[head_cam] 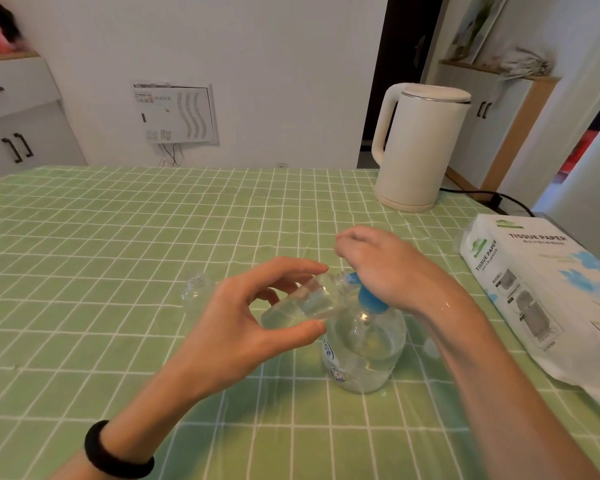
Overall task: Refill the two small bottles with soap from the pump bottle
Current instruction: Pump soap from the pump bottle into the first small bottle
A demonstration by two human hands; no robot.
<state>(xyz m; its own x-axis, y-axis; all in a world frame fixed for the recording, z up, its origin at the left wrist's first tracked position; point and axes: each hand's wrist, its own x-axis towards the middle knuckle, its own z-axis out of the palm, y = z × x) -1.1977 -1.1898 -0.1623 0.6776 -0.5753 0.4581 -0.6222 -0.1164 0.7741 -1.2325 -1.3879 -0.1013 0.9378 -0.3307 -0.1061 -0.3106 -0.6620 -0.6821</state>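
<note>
Right now your left hand (pixel 243 317) pinches a small clear bottle (pixel 302 303) between thumb and fingertips. It is tipped on its side above the counter (pixel 118 237), with its neck up against the blue pump head (pixel 355 278). The mouth and the spout blur together, so you cannot tell whether soap is passing. Your right hand (pixel 378 265) rests the heel of its palm on that pump head, its fingers loosely curled and holding nothing; the palm hides most of the head. The pump bottle (pixel 368 351) stands on the counter beneath both hands, clear, its label partly covered by your left thumb. The second small bottle (pixel 196 292) stands uncapped to the left, its lower part hidden behind your left hand. A pale blurred shape (pixel 431 346) beside your right forearm is too faint to name. A kettle (pixel 420 147) stands at the back, and a tissue pack (pixel 534 282) at the right is cut off by the picture's edge.
</note>
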